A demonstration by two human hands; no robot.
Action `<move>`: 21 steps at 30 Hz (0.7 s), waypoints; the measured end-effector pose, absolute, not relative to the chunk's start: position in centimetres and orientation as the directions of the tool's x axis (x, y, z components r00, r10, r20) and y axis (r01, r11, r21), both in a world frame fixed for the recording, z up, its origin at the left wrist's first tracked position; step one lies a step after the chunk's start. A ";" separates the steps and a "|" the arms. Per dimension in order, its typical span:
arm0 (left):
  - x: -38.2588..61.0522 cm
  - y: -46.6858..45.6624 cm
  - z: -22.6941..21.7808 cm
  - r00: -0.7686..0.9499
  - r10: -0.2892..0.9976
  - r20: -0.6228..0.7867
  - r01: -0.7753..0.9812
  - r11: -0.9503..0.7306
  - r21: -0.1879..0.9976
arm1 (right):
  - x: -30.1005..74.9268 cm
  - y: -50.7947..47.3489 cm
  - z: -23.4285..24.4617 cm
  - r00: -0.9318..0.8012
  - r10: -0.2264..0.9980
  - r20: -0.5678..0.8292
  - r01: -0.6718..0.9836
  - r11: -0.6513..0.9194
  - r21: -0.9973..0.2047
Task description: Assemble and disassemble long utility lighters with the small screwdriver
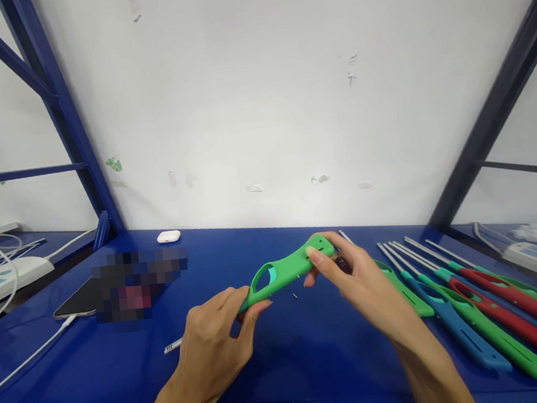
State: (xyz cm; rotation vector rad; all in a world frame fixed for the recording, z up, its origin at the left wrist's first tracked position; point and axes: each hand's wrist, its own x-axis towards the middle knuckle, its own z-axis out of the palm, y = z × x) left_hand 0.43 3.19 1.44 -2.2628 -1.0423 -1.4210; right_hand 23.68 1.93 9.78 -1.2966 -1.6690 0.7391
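Observation:
Both hands hold a green long-nosed gas lighter (287, 272) above the blue table. My left hand (217, 330) is closed around its front end by the oval trigger opening, and a metal tube tip (172, 346) pokes out to the left of that hand. At the other end, my right hand (348, 266) pinches the handle, its thumb on the slotted face. A dark rounded thing (344, 263) shows between the right hand's fingers, its kind unclear. Beneath the lighter, a tiny metal pin (295, 296) lies on the table.
Several blue, red and green lighters (507, 314) lie side by side at the right. A phone (76, 299) with a white cable (32, 360) and a blurred-out patch are at left. A white earbud case (168, 236) sits near the wall, and power strips (14, 276) flank the table (276, 378).

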 end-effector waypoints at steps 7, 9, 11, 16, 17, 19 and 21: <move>0.9 3.1 2.3 0.235 0.509 0.828 0.652 -0.714 0.255 | 23.8 1.9 9.5 -0.093 0.947 0.307 0.335 0.320 -0.886; 1.0 2.8 3.0 0.250 0.569 0.784 0.634 -0.708 0.311 | 23.7 1.9 9.4 -0.080 0.942 0.325 0.321 0.333 -0.886; 0.9 2.4 3.8 0.268 0.692 0.671 0.604 -0.663 0.442 | 23.7 1.9 9.3 -0.070 0.939 0.338 0.313 0.342 -0.886; 0.5 1.3 5.7 0.310 0.927 0.213 0.442 -0.339 0.830 | 23.8 1.7 9.2 -0.109 0.933 0.343 0.271 0.360 -0.893; 0.4 1.2 5.9 0.328 0.928 0.175 0.412 -0.308 0.858 | 23.8 1.7 9.2 -0.116 0.932 0.344 0.267 0.363 -0.893; 0.4 1.1 6.3 0.375 0.920 0.112 0.352 -0.254 0.901 | 23.9 1.6 9.2 -0.132 0.928 0.347 0.246 0.370 -0.896; 0.3 1.1 6.4 0.424 0.904 0.052 0.294 -0.191 0.936 | 24.1 1.5 9.3 -0.155 0.926 0.344 0.204 0.370 -0.906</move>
